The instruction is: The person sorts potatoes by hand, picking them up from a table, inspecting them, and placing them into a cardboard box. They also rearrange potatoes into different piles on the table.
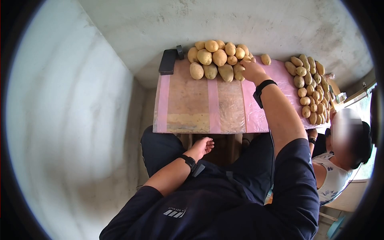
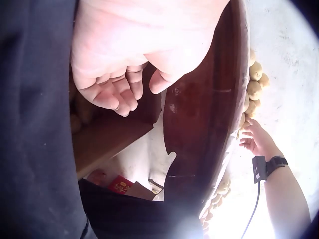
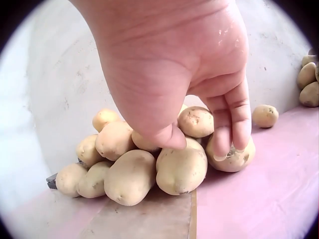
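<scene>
I have the right hand [image 1: 253, 72] over the right end of a heap of round, tan-skinned potatoes [image 1: 219, 58] at the back of a brown, plastic-covered table [image 1: 188, 102]; its fingers reach down fairly straight, tips touching a plump, pale-brown potato [image 3: 239, 163] at the heap's edge, while the thumb lies against a smooth, yellowish oval potato [image 3: 182, 172] beside it; I cannot tell how hard either presses; the left hand [image 1: 203, 147] idles above the lap near the table's front edge, fingers loosely curled, holding nothing; left of the heap I see a flat, black rectangular object [image 1: 167, 62]; to the right lie a lone, small tan potato [image 1: 265, 59] and, farther along, a second pile of brownish potatoes [image 1: 312, 90] on pink sheeting [image 1: 276, 82].
</scene>
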`<state>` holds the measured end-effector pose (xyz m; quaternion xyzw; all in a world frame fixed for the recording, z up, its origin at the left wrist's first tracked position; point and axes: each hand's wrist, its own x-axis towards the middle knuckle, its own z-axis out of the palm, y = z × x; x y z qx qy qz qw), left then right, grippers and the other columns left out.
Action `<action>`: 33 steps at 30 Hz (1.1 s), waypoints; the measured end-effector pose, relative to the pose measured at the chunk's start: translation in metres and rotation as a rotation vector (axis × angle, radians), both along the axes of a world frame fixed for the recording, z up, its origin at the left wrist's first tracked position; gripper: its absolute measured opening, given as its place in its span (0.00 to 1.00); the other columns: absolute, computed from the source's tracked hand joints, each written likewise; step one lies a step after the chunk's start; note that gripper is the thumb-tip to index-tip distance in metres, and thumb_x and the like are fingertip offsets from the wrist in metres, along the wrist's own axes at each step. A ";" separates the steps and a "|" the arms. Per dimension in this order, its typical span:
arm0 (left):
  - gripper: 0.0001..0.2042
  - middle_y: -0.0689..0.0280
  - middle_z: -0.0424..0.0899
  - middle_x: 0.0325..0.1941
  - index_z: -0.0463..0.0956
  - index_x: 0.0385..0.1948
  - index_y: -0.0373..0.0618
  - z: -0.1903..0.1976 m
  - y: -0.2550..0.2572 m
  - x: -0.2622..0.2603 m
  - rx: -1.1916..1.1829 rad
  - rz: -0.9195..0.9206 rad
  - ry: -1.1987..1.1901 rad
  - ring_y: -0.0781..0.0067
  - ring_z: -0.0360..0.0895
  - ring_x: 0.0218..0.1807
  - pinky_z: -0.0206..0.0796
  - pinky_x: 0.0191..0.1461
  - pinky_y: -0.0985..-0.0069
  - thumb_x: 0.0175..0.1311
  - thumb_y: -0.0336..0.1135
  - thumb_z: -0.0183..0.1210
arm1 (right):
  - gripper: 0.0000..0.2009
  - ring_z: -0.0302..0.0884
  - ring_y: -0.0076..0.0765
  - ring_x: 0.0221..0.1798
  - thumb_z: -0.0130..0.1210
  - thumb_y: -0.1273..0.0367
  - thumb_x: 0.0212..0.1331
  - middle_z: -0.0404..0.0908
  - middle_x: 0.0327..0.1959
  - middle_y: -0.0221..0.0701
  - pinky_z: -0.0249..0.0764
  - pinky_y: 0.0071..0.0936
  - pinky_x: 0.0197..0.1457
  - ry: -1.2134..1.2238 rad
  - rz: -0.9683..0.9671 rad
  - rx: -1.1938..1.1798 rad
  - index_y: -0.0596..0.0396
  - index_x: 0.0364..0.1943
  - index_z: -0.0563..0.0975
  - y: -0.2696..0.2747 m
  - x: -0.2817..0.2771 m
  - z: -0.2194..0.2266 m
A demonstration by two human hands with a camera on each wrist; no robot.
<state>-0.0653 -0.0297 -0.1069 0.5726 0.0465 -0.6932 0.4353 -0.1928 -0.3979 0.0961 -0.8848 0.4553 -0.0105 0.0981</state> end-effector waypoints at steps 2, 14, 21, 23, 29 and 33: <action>0.07 0.70 0.85 0.35 0.79 0.38 0.51 -0.002 -0.001 0.000 0.000 -0.003 0.002 0.74 0.82 0.35 0.71 0.37 0.75 0.66 0.41 0.60 | 0.20 0.76 0.52 0.60 0.51 0.63 0.63 0.75 0.60 0.49 0.74 0.43 0.63 0.006 -0.016 -0.027 0.43 0.60 0.74 -0.003 0.004 0.007; 0.08 0.71 0.85 0.37 0.79 0.42 0.52 -0.003 -0.001 0.004 0.013 -0.010 -0.022 0.74 0.82 0.38 0.72 0.40 0.75 0.69 0.42 0.58 | 0.28 0.64 0.48 0.72 0.47 0.64 0.63 0.67 0.68 0.42 0.73 0.42 0.66 -0.004 0.110 0.154 0.31 0.70 0.67 -0.015 0.065 0.049; 0.09 0.71 0.85 0.38 0.78 0.44 0.51 0.009 0.000 0.003 -0.010 -0.012 -0.023 0.75 0.82 0.39 0.71 0.41 0.76 0.70 0.42 0.58 | 0.32 0.79 0.43 0.52 0.54 0.71 0.55 0.69 0.61 0.43 0.83 0.34 0.44 -0.087 0.073 0.244 0.37 0.69 0.69 -0.013 0.074 0.060; 0.10 0.70 0.85 0.37 0.79 0.43 0.51 0.008 -0.001 0.003 -0.035 -0.017 -0.026 0.76 0.82 0.38 0.72 0.40 0.76 0.68 0.43 0.59 | 0.32 0.81 0.43 0.46 0.55 0.70 0.54 0.69 0.58 0.43 0.83 0.33 0.44 -0.074 0.106 0.180 0.40 0.68 0.69 -0.024 0.072 0.050; 0.10 0.70 0.85 0.37 0.79 0.44 0.50 0.010 -0.003 0.001 -0.032 -0.028 -0.008 0.75 0.82 0.38 0.72 0.42 0.75 0.69 0.43 0.58 | 0.24 0.82 0.38 0.41 0.59 0.61 0.63 0.78 0.45 0.39 0.82 0.32 0.39 -0.434 -0.044 0.182 0.43 0.63 0.72 0.004 0.053 0.075; 0.11 0.68 0.85 0.38 0.78 0.44 0.49 0.007 -0.007 -0.002 -0.051 -0.022 0.005 0.72 0.81 0.40 0.73 0.44 0.72 0.70 0.43 0.55 | 0.18 0.79 0.27 0.27 0.55 0.58 0.70 0.76 0.30 0.30 0.77 0.24 0.29 -0.940 -0.173 0.530 0.49 0.59 0.73 0.025 0.022 0.082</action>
